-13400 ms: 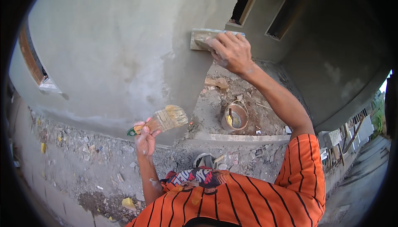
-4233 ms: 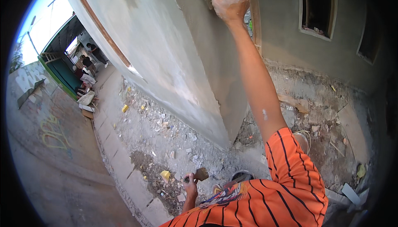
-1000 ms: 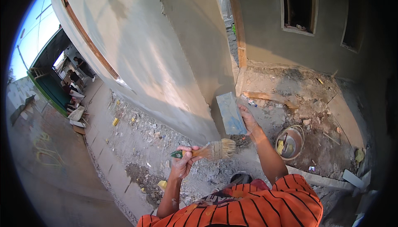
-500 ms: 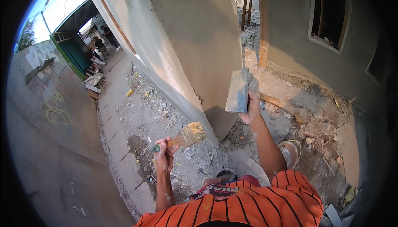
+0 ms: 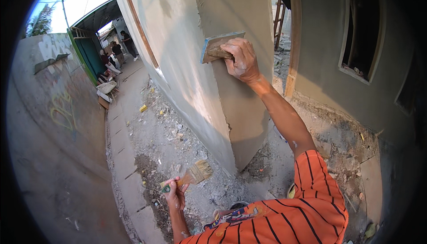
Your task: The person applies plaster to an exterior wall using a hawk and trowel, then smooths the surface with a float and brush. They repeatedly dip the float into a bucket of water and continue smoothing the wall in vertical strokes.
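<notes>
My right hand (image 5: 242, 59) is closed round the grip of a plastering float (image 5: 218, 48), a flat board with a blue edge. The float lies against the plastered wall (image 5: 240, 92), close to its rough vertical corner; whether its whole face touches I cannot tell. Lower down, my left hand (image 5: 176, 195) grips a wide paintbrush (image 5: 195, 172) by its wooden handle with a green end. Its pale bristles point up and to the right, apart from the wall, above the rubble ground.
Rubble (image 5: 164, 128) covers the ground along the wall's foot. A bucket (image 5: 239, 205) stands partly hidden by my body. To the right are a wooden door post (image 5: 293, 39) and a window opening (image 5: 362, 26). Several people (image 5: 118, 52) are far down the alley beside a grey wall (image 5: 49, 110).
My right hand has raised the float from low beside the wall up against it near the corner, turning its face to the wall. My left hand with the paintbrush sits lower in view.
</notes>
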Tool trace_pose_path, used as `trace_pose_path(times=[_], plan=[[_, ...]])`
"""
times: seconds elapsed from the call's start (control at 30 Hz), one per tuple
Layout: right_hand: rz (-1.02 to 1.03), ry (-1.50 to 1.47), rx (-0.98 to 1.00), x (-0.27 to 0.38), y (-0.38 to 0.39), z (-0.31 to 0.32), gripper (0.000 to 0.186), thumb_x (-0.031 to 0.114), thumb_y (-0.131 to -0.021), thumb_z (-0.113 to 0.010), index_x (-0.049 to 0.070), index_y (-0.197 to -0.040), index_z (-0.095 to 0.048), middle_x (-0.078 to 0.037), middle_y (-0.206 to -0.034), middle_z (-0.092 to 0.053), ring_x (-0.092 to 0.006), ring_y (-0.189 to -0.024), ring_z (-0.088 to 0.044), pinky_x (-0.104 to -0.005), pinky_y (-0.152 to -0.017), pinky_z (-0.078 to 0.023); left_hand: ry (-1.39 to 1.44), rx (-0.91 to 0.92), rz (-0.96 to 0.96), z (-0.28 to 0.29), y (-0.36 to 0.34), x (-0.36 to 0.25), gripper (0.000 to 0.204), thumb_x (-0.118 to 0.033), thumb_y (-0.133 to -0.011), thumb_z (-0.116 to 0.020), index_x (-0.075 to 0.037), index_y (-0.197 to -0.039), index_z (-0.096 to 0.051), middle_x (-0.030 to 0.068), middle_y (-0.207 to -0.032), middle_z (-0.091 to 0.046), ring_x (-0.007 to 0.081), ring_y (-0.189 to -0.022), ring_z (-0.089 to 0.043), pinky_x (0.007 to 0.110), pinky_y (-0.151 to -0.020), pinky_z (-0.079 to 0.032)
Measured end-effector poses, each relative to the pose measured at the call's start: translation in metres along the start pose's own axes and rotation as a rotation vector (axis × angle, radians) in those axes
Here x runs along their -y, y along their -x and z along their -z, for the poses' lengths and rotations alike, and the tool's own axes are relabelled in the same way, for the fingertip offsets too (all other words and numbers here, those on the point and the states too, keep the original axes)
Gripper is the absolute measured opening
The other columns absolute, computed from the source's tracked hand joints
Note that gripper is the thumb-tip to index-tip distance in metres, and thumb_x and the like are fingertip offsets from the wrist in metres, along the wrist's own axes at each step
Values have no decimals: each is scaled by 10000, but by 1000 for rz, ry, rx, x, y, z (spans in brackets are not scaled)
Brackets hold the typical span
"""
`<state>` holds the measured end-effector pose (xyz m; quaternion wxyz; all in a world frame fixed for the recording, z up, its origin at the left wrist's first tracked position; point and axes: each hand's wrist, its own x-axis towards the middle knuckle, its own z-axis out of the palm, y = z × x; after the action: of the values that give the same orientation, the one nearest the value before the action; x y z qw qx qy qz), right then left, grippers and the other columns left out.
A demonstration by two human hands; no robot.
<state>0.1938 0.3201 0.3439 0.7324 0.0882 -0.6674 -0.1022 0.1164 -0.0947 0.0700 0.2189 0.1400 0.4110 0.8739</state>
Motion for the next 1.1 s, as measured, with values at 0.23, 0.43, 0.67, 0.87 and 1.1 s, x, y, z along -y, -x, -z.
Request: trace_pose_path(times=[0.23,0.43,0.67,0.87,1.1], plan=[[23,211,-186,-58,-157,-32,351,64,-668,-710,53,-997,-589,-95,-933,-617,-243,-871,-599,-333,-775,-489,41,-62,-23,20,-17,-4,125,-170,-911,-585,-104,-1003,-532,89,-1027,-608,226,-853,-661,406,-722,-603],[-143,390,-315,-96,-222,-33,286,224,-781,-657,19,-937,-534,-195,-864,-590,-408,-778,-580,-478,-685,-462,114,24,7,-5,-37,9,114,-130,-918,-568,-77,-1015,-542,119,-1025,-611,220,-869,-658,400,-730,-609],[-646,-114,-25,-41,-148,-5,388,241,-733,-726,4,-1011,-595,-125,-927,-651,-207,-866,-624,-322,-779,-489,186,54,75,-5,-34,19,112,-119,-906,-586,-83,-1006,-552,113,-1026,-611,230,-885,-653,417,-731,-609],[-595,119,31,-48,-152,-17,430,284,-711,-746,4,-1000,-594,-163,-923,-667,-250,-859,-652,-351,-768,-501,112,17,85,1,-29,17,101,-130,-910,-582,-84,-995,-552,110,-1021,-613,230,-863,-658,419,-725,-608],[-176,247,-92,-76,-153,5,328,143,-720,-716,27,-991,-573,-148,-920,-622,-299,-825,-623,-367,-730,-501,143,68,90,2,-34,23,108,-137,-907,-587,-83,-993,-548,113,-1020,-613,237,-854,-662,420,-714,-609]])
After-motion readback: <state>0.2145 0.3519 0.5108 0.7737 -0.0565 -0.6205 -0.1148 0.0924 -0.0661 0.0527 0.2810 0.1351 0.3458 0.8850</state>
